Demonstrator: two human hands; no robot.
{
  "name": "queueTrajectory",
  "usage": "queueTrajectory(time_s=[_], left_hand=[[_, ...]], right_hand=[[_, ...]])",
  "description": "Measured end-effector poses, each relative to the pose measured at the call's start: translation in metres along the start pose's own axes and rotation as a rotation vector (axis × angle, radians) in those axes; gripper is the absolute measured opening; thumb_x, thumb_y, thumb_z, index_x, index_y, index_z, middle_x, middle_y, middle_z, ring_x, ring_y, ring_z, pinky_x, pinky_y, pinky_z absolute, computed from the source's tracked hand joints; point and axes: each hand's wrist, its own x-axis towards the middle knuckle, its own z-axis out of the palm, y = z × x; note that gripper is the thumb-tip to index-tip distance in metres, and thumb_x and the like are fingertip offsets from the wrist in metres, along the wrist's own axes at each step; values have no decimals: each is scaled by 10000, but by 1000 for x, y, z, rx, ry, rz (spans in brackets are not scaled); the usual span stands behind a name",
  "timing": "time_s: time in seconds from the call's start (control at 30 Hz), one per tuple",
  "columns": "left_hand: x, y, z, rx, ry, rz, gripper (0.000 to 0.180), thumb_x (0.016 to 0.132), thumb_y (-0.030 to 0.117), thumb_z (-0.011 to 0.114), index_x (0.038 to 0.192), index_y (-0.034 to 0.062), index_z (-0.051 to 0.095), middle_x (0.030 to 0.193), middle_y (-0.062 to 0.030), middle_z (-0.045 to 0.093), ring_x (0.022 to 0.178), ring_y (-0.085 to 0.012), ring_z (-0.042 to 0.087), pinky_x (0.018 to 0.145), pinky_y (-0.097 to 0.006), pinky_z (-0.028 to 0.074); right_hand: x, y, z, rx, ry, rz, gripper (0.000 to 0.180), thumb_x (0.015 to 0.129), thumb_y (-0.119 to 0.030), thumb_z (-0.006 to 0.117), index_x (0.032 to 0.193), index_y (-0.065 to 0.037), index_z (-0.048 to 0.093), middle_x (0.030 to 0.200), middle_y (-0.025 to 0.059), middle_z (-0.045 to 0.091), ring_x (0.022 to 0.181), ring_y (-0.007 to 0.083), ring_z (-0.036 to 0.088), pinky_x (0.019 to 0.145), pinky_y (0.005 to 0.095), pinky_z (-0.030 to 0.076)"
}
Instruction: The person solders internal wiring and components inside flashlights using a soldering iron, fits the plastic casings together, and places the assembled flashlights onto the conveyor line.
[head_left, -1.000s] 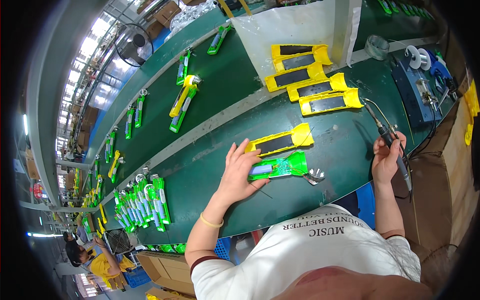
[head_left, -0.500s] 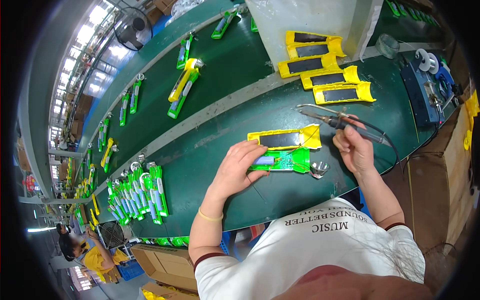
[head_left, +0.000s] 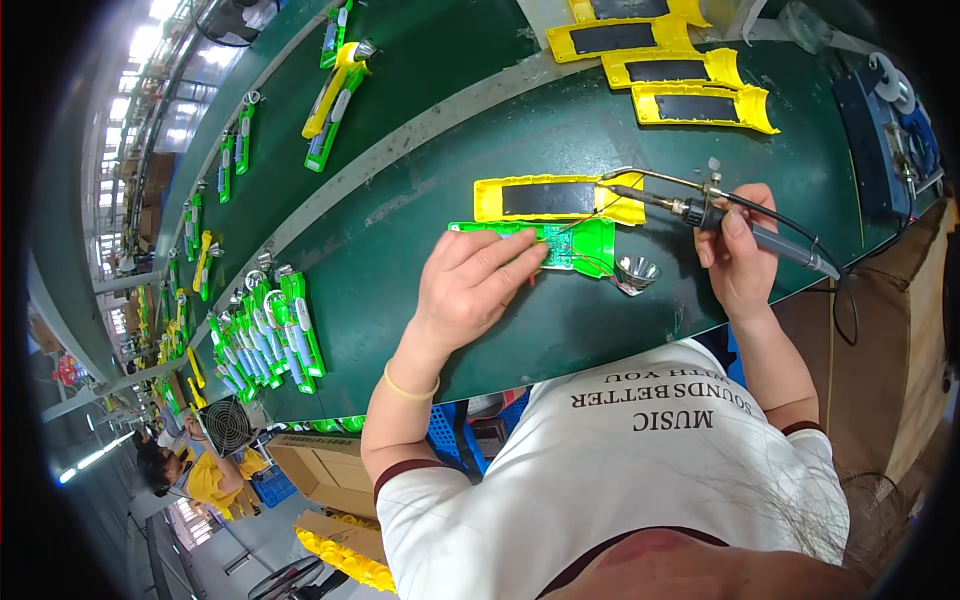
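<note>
A green torch half-shell (head_left: 597, 245) with a circuit board lies in front of me, a shiny reflector (head_left: 636, 272) wired to its right end. My left hand (head_left: 478, 278) lies over the shell's left part, fingers pointing right and holding it down; the palm and fingers hide most of the battery. A short red wire end shows by the fingertips. Just beyond it sits a yellow half-shell (head_left: 548, 198) with a dark panel, thin wires running between the two. My right hand (head_left: 742, 255) grips a soldering iron (head_left: 765, 235) with a thin curved metal tube; its tip is above the yellow shell's right end.
Several yellow half-shells (head_left: 700, 106) overlap at the far right. A blue soldering unit (head_left: 868, 150) with a wire spool stands at the right edge. Many green torch halves (head_left: 300, 335) cluster at left; others lie across the divider strip (head_left: 400, 158). A person in yellow (head_left: 208, 482) sits far left.
The soldering iron's tip has come down and nearer, over the yellow shell. My left hand has slid farther over the green shell, covering the battery. The whole view has shifted.
</note>
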Motion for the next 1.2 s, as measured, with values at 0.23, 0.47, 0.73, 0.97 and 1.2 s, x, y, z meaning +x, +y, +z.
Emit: queueTrajectory(time_s=[0.23, 0.47, 0.73, 0.97, 1.2], left_hand=[[7, -2, 21, -371, 35, -302, 131, 666, 56, 712, 775, 77, 644, 704, -46, 610, 627, -188, 551, 577, -282, 437], [10, 6, 12, -309, 4, -389, 134, 667, 19, 695, 779, 68, 640, 771, -39, 528, 724, -153, 498, 528, -236, 407], [9, 4, 9, -264, -82, -406, 123, 670, 38, 687, 761, 45, 605, 801, -79, 518, 761, -214, 518, 612, -303, 449], [8, 5, 8, -257, -89, -394, 119, 673, 43, 685, 764, 46, 608, 824, -80, 514, 763, -217, 521, 610, -305, 451], [6, 8, 11, -244, -67, -422, 119, 679, 34, 673, 758, 44, 585, 833, -85, 504, 761, -223, 520, 610, -311, 456]], right_hand=[[-16, 4, 14, -17, -74, 60, 218, 834, -77, 575, 902, -58, 368, 736, 65, 513, 512, 65, 444, 462, 196, 382], [-17, 13, 6, -236, -124, -29, 220, 812, -69, 605, 878, -47, 396, 761, 35, 520, 621, 45, 447, 552, 201, 394], [-16, 13, 4, -390, -197, 23, 228, 794, -81, 622, 857, -42, 407, 731, 8, 499, 649, 39, 424, 566, 208, 374], [-16, 13, 7, -356, -204, 79, 233, 785, -105, 635, 844, -43, 418, 718, 3, 494, 638, 34, 421, 562, 208, 372], [-16, 13, 5, -383, -180, 118, 239, 787, -148, 642, 838, -45, 433, 695, -2, 509, 654, 43, 442, 573, 215, 380]])
